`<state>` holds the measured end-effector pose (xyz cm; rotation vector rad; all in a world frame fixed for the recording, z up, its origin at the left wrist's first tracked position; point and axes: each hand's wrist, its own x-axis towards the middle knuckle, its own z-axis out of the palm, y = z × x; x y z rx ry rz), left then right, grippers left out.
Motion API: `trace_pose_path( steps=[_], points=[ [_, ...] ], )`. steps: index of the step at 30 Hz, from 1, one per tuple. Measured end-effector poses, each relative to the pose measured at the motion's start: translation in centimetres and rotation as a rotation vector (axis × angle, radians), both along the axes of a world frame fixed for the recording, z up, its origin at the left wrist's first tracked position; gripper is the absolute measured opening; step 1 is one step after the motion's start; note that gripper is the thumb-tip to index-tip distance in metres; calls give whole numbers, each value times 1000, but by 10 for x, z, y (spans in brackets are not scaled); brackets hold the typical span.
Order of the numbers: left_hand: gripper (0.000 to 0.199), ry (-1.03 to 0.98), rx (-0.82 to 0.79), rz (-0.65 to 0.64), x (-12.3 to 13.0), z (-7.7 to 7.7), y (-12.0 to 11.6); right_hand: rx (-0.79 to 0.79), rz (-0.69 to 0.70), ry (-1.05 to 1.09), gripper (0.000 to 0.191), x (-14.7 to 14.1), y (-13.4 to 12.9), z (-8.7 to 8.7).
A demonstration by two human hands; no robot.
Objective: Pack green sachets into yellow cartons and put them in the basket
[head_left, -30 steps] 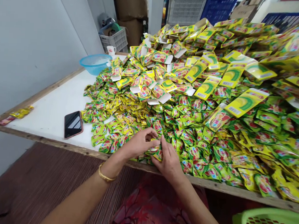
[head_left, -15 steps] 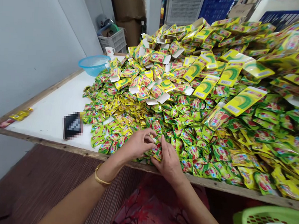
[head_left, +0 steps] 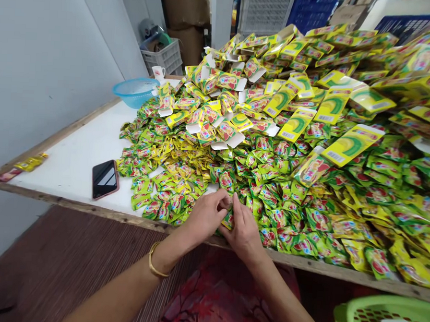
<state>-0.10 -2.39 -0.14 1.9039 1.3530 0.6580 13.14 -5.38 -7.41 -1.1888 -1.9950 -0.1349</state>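
My right hand is closed around a small green packet with a red fruit print, close to the table's front edge. Against it, my left hand has its fingers curled into a pinch near the top of that packet. What sits between the left fingertips is hidden. Under and around both hands lie many loose green packets of the same kind. Yellow packets are mixed in behind them. Farther back are heaped yellow-green cardboard boxes, several with white flaps standing out.
A phone lies on the white tabletop at left, with a strip of yellow sachets beyond it. A blue basket and a white mug stand at the back. Below the wooden edge at right is a green basket.
My left hand has moved right and its fingers have closed in against my right hand. The right hand has barely shifted, still around the green packet.
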Motion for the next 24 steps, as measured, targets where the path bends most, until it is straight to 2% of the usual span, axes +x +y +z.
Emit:
trace_pose_path(
  steps=[4, 7, 8, 10, 12, 13, 16, 18, 24],
  points=[
    [19, 55, 6, -78, 6, -1, 0, -13, 10, 26, 74, 1, 0, 0],
    [20, -71, -62, -143, 0, 5, 7, -19, -7, 61, 73, 1, -1, 1],
    [20, -154, -101, -134, -4, 6, 10, -17, -17, 66, 74, 1, -1, 2],
    [16, -293, -130, -13, -16, 6, 17, -7, -34, 56, 77, 1, -1, 2],
    [15, -313, -95, 142, -27, -1, 21, 3, -40, 34, 78, 1, -1, 1],
    [18, -287, -87, 177, -29, -6, 21, 6, -37, 25, 78, 2, -1, 1],
    [24, -225, -190, 138, -28, -20, 16, 10, -31, 13, 75, 2, -2, 1],
    [23, -243, -266, 134, -23, -24, 10, 20, -34, 7, 74, 2, -2, 2],
    [16, -392, -489, 104, -25, -10, 1, 48, -34, 26, 73, 2, -2, 4]
  ],
)
